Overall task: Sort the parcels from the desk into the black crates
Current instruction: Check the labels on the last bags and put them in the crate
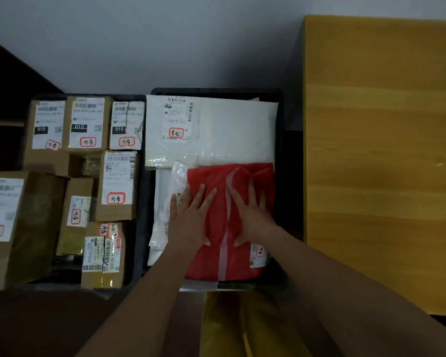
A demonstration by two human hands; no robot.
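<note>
Both hands, left hand [191, 217] and right hand [252, 217], press flat with straight fingers on the red parcel bag [216, 243], gripping nothing. It lies in the right black crate [281, 119], partly overlapping a white mailer [232, 130].

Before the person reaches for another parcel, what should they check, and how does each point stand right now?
1. Red parcel lies inside the right crate: ok.
2. Red parcel lies flat: ok, both hands press it with straight fingers, left hand and right hand.
3. Hands free to leave: ok, neither grips anything.
4. Room left in the right crate: cannot tell; the white parcel and the red one cover most of it.
5. Boxes in the left crate settled: ok, the cardboard boxes stand packed together.
6. More parcels on the desk: none on the visible part.
</note>
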